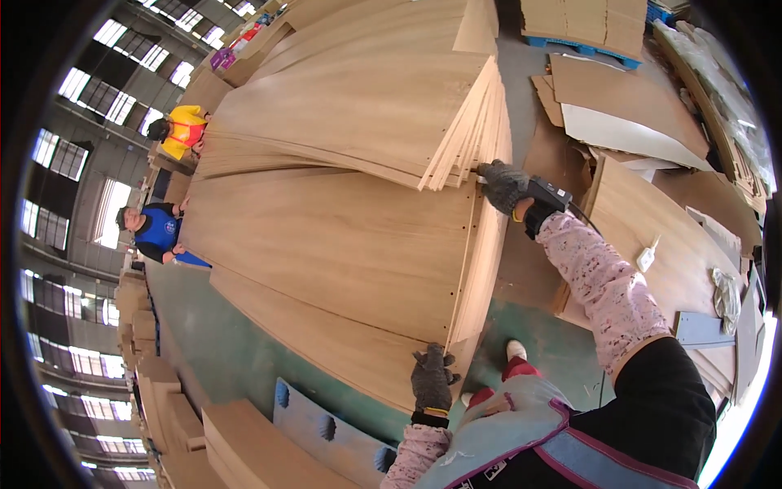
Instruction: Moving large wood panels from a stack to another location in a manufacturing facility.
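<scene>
A large wooden panel [326, 240] with small holes along its near edge lies on a stack of similar sheets. My left hand [433, 381], in a dark grey knit glove, is closed on the panel's near left corner, thumb on top. At the panel's other near corner, my right hand [507, 189], in a matching glove, has its fingers bent round the edge; the underside is hidden. A dark device [549, 194] is strapped to my right wrist. Beside the right hand, a fanned stack of thin wooden sheets [466, 126] overlaps the panel.
At the far end stand a person in blue [159, 228] and a person in yellow [184, 130], hands at the panels. Cardboard sheets [627, 102] and another wooden panel [652, 244] lie to my right. A grey board with blue blocks [326, 428] and cardboard boxes [252, 448] are at lower left.
</scene>
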Demonstrator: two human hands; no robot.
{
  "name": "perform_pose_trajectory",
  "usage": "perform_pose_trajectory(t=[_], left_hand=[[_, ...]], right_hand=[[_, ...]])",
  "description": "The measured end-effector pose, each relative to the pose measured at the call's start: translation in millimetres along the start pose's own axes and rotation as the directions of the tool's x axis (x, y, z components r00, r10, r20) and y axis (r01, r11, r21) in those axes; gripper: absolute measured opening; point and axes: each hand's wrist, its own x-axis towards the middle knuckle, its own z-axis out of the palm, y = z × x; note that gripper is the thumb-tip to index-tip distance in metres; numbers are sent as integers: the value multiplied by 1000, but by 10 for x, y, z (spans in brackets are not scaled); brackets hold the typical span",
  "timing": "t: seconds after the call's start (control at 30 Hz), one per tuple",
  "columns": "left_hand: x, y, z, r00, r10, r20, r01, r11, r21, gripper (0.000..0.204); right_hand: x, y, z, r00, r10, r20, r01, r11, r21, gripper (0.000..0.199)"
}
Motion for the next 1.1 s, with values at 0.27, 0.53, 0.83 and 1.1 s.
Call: perform_pose_trajectory(t=[0.27, 0.53, 0.83, 1.1], left_hand=[[133, -64, -78, 1000, -6, -21, 3, 993, -120, 20], [-47, -228, -598, 998, -21, 53, 30, 985, -172, 17], [176, -56, -1001, 966, 260, -1, -252, 935, -250, 27], [679, 108, -723, 965, 256, -47, -260, 932, -251, 31]], right_hand=[[31, -18, -111, 992, -88, 89, 90, 996, -19, 31], [-1254, -589, 144, 849, -520, 95, 519, 854, 35, 46], [-1586, -1272, 354, 540, -758, 365, 714, 643, 278, 55], [-1803, -1413, 603, 574, -758, 309, 745, 640, 188, 60]])
